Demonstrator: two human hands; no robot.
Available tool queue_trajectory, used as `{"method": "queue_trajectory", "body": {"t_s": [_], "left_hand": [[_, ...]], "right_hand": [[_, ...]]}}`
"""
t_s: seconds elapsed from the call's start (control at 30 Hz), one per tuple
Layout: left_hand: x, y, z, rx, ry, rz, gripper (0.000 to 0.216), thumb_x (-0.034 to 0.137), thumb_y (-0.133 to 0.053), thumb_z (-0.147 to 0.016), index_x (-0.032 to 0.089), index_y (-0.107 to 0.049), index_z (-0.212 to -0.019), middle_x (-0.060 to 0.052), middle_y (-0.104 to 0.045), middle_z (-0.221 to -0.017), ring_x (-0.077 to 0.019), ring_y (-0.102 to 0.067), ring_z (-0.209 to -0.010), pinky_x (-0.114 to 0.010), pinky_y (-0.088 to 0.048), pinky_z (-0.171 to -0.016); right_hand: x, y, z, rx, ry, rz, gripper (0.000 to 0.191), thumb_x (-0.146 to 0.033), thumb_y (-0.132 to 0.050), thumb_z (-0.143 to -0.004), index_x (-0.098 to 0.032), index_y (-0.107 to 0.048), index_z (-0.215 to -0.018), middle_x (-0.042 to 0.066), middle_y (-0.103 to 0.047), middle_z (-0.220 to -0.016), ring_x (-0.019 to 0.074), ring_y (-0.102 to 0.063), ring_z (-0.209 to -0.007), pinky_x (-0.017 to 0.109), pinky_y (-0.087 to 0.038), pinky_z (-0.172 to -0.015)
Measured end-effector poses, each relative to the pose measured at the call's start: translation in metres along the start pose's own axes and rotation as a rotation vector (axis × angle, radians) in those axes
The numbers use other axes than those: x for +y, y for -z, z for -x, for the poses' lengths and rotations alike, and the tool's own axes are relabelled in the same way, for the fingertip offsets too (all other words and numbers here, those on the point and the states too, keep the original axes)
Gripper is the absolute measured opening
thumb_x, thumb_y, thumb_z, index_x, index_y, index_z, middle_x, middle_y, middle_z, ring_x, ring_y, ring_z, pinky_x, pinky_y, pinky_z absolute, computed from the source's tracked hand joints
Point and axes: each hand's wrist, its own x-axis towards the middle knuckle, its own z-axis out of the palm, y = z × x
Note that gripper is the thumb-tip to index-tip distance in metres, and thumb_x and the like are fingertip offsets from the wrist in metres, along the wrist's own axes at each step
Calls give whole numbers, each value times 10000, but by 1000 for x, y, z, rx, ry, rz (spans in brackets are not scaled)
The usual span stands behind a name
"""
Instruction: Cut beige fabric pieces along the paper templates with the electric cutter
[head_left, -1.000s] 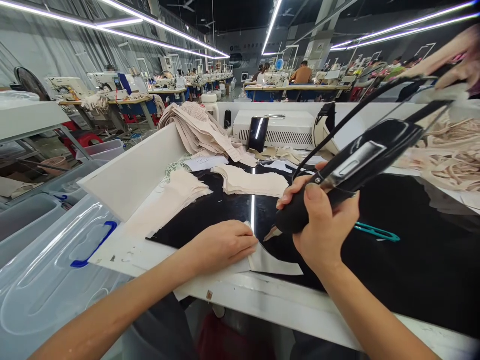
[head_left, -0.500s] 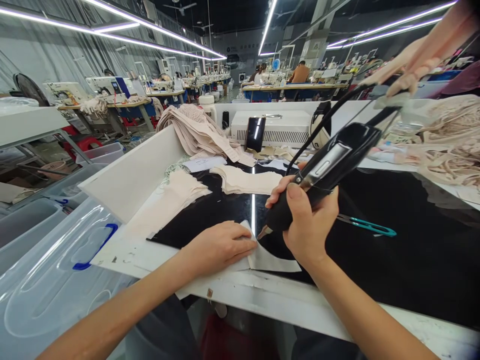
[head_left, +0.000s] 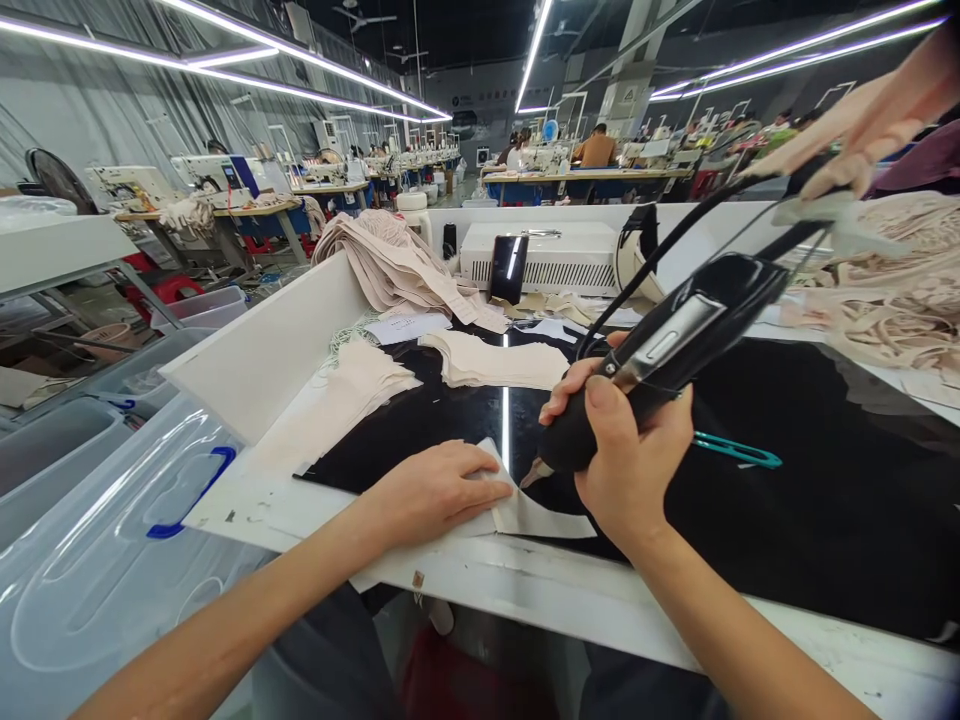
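The right hand [head_left: 630, 470] has its grip closed round a black tool [head_left: 675, 340]; the left hand [head_left: 442, 490] lies flat, clasping nothing, on a cloth piece [head_left: 547, 518] by the worktop [head_left: 262, 515] edge, seemingly mid-work; whether the cloth stack [head_left: 502, 362] beyond is done is unclear

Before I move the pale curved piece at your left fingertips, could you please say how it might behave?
The pale curved piece is probably light, as it looks thin. It may flop if lifted by one end, being narrow. Pushed, it might slide, since the black surface along its far edge looks glossy.
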Motion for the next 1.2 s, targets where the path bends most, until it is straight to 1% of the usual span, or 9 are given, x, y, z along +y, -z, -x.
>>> {"method": "queue_trajectory", "body": {"t_s": [0.13, 0.33, 0.47, 0.53, 0.7, 0.8, 0.87, 1.03, 1.2], "left_hand": [[0, 1, 0, 24, -18, 10, 280, 263, -646, -1335, 200, -899, -1436, -165, -892, -1349, -277, -880, -1192, -394, -728, -1114], [-3, 3, 0, -1, -13, -2, 262, 260, -656, -1329, 218, -885, -1449, -148, -891, -1358, -265, -878, -1217, -383, -723, -1133], [-1, 5, -2, 36, -36, -58, 240, 244, -647, -1328, 203, -869, -1411, -128, -900, -1330, -264, -883, -1203, -453, -719, -1214], [4, 6, -4, 57, -31, -60, 242, 239, -625, -1334, 196, -858, -1384, -119, -898, -1313, -252, -881, -1198, -441, -718, -1227], [16, 1, -12, 71, -9, -11, 303, 250, -574, -1350, 164, -856, -1279, -113, -891, -1221, -237, -866, -1098, -366, -746, -1047], [18, -2, -12, 18, 28, 7, 300, 251, -595, -1339, 188, -862, -1218, -101, -888, -1198, -233, -863, -1078, -356, -738, -1019], [17, -3, -9, -5, 45, 23, 272, 243, -615, -1327, 196, -865, -1231, -98, -887, -1198, -231, -864, -1083, -347, -734, -1013], [18, -1, -4, 1, 44, 33, 258, 235, -626, -1323, 190, -876, -1279, -103, -889, -1212, -234, -864, -1082, -349, -738, -1010], [20, -3, -5, 26, 38, 26, 281, 234, -613, -1334, 168, -879, -1269, -105, -893, -1213, -235, -872, -1074, -349, -743, -1006]], "right_hand": [[0, 0, 2, -7, 5, -8, 538, -619, -1078, -982, -310, -680, -1171, -91, -814, -852, 139, -738, -574, 283, -681, -570], [-4, 1, 0, -2, -19, 20, 517, -617, -1077, -979, -300, -699, -1134, -81, -819, -860, 144, -743, -586, 294, -690, -577], [-16, 11, -4, 43, -10, 21, 587, -625, -1103, -929, -324, -713, -1248, -96, -795, -843, 168, -738, -579, 327, -677, -564], [-21, 17, -4, 55, -10, 32, 610, -616, -1112, -912, -329, -722, -1284, -92, -794, -847, 179, -733, -572, 350, -673, -564], [-25, 25, -1, 62, -8, 50, 593, -604, -1117, -907, -328, -740, -1272, -87, -795, -849, 181, -729, -566, 360, -669, -561], [-22, 21, 0, 60, -13, 29, 597, -613, -1107, -923, -329, -728, -1287, -89, -793, -852, 176, -733, -577, 343, -677, -559], [-18, 15, -1, 47, -16, 22, 580, -638, -1087, -944, -333, -712, -1265, -91, -783, -850, 169, -730, -583, 331, -679, -561], [-5, -1, 0, 38, -31, 14, 589, -716, -1071, -940, -315, -685, -1131, -78, -790, -883, 141, -719, -605, 301, -682, -592], [2, -7, 4, 12, -30, -17, 542, -676, -1063, -966, -308, -690, -1102, -81, -795, -883, 129, -722, -624, 277, -683, -612]]}}
